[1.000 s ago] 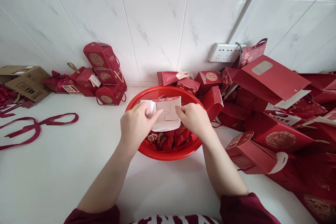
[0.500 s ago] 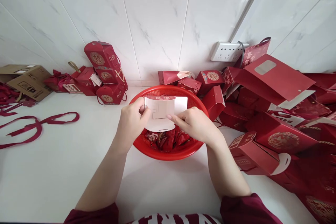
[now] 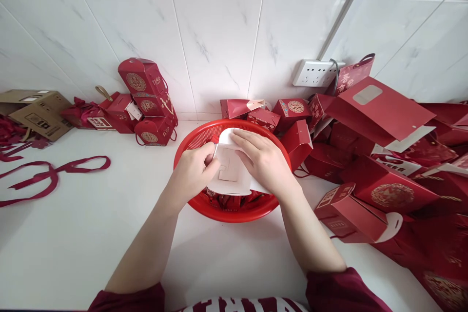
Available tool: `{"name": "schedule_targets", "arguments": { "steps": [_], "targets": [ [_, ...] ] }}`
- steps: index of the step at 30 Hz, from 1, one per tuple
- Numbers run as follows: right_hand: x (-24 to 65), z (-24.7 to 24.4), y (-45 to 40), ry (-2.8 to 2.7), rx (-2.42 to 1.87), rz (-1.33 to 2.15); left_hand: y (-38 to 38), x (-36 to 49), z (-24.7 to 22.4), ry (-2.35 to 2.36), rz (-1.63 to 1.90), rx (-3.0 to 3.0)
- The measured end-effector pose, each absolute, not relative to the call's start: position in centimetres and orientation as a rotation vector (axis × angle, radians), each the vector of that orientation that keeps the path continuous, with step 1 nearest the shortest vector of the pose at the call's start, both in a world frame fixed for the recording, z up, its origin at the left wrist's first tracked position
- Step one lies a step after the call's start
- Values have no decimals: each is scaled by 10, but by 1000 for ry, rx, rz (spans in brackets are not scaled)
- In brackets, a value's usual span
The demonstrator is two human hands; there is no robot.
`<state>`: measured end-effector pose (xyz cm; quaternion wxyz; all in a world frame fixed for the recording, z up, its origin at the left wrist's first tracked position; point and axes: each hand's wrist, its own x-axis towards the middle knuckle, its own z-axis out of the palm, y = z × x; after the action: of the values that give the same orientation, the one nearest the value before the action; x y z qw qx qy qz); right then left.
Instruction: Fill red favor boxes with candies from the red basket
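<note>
Live above the basket [image 3: 230,216] near the back edge of the tabletop [image 3: 91,234], the left hand [image 3: 193,170] pinches the paper box's [image 3: 231,173] left wall while the right hand [image 3: 263,160] lies opened out over its right side, where light, even pressure should avoid creases.

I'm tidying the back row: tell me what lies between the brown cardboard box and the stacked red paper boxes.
In the head view, a red paper box with a dark ribbon, then a red paper box with a tan loop.
</note>
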<state>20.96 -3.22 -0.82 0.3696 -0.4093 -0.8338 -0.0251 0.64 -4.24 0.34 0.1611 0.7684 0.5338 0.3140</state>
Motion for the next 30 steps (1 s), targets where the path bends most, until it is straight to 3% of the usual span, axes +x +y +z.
{"name": "schedule_targets", "arguments": {
  "steps": [12, 21, 30],
  "targets": [
    [216, -13, -35, -2216, -1160, 91, -41, 13, -3, 1491, 1080, 2377],
    [202, -9, -37, -2173, -981, 29, -34, 3, -8, 1668, 946, 2623],
    [198, -1, -55, -2625, -862, 252, -34, -6, -4, 1877, 1305, 2724]
  ]
}}
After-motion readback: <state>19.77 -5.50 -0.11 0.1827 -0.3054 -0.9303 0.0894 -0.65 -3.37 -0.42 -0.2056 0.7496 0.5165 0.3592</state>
